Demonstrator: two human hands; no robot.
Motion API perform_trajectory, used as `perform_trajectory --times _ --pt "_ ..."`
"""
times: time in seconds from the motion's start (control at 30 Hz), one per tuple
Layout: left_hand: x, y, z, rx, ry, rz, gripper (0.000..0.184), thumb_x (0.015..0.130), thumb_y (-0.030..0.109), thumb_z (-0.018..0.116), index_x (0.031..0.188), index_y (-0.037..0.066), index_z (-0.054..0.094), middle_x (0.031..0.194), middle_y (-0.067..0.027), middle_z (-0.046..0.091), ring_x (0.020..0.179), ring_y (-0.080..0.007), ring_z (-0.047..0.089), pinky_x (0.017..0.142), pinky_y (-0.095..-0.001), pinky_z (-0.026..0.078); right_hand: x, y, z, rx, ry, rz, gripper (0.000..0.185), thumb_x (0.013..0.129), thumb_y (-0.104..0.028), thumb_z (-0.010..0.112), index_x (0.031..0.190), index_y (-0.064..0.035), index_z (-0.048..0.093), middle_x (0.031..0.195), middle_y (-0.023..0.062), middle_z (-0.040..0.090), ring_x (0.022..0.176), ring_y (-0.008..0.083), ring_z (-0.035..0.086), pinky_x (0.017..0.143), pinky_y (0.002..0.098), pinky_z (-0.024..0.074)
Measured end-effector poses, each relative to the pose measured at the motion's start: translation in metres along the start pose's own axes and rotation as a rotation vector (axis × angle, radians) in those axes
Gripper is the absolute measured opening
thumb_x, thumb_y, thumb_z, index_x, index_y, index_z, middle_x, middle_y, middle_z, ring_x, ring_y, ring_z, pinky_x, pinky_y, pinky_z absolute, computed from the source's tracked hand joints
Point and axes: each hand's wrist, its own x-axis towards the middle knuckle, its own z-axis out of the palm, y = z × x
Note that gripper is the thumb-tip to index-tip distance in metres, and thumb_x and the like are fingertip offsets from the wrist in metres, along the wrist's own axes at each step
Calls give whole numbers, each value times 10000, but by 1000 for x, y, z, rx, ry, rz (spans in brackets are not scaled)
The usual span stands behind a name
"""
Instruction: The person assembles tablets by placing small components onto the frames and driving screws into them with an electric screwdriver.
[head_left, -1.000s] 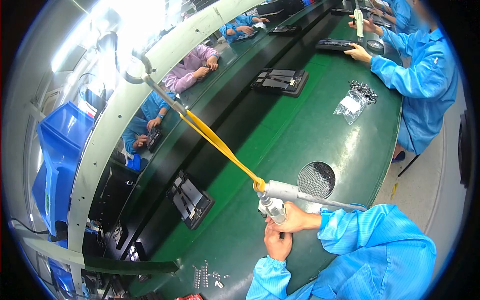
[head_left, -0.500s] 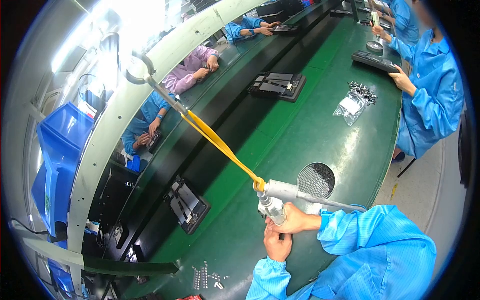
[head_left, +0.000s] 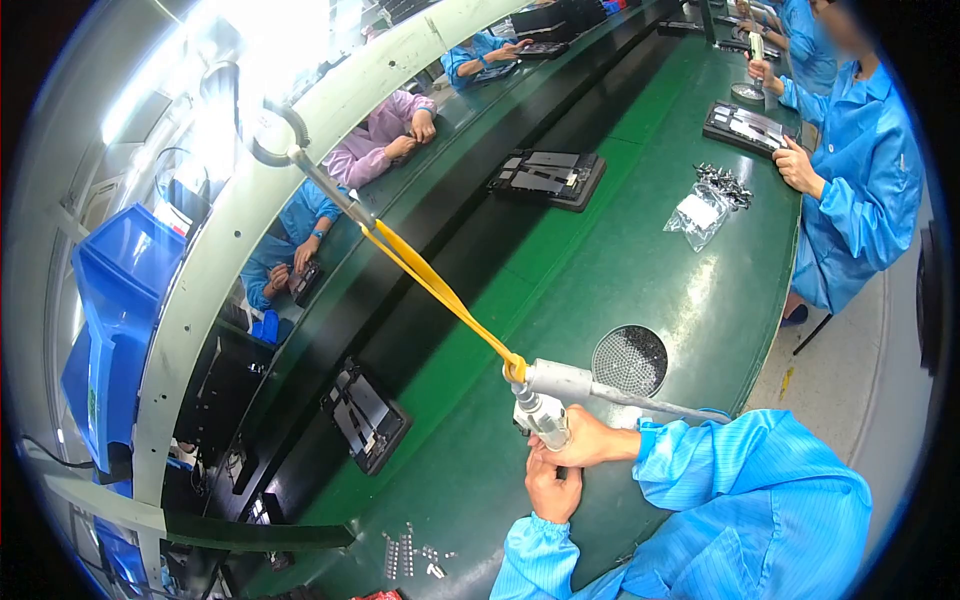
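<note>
My right hand (head_left: 598,440) is wrapped round the white body of a powered screwdriver (head_left: 549,424), which hangs from a yellow elastic band (head_left: 440,285). Directly below, my left hand (head_left: 553,490) is closed with its fingers curled against the right hand, near the green tabletop. Whatever lies between the left fingers is hidden. A round perforated dish (head_left: 615,365) holding small dark screws sits just beyond the screwdriver's grey cable (head_left: 650,402).
Opened tablet-like devices (head_left: 365,415) lie on the green belt (head_left: 460,375). Small pale parts (head_left: 405,555) are scattered near the front edge. A plastic bag (head_left: 697,218) lies beside dark parts (head_left: 728,186). A co-worker at right holds a device (head_left: 748,128); others sit across the line.
The devices on the belt have shifted slightly toward the lower left. The co-worker at right has tilted their device so its inside shows. My hands stay nearly in place.
</note>
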Motion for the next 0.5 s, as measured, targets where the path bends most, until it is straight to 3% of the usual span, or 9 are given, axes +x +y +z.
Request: perform_trajectory --times 0.23,0.33,0.5 --pt "0 -2 0 3 -7 -6 272 704 61 663 963 -14 626 934 -190 645 875 -362 623 751 -392 495 0 3 1 -7 10 -26 279 694 -197 668 918 -35 632 822 129 674 775 231 666 688 345 517" --pt "-1 2 -1 -37 -45 -78 298 698 22 637 995 0 624 1016 -168 641 985 -365 590 867 -414 456 0 4 1 5 17 -38 282 688 -195 671 915 -31 632 813 132 674 768 230 668 687 346 520" --pt "-2 0 -3 -44 -53 -87 315 701 25 640 1015 0 625 1028 -172 641 1008 -366 587 888 -417 450 0 3 1 2 31 -70 284 683 -189 670 917 -32 632 795 135 674 745 234 671 669 351 521"
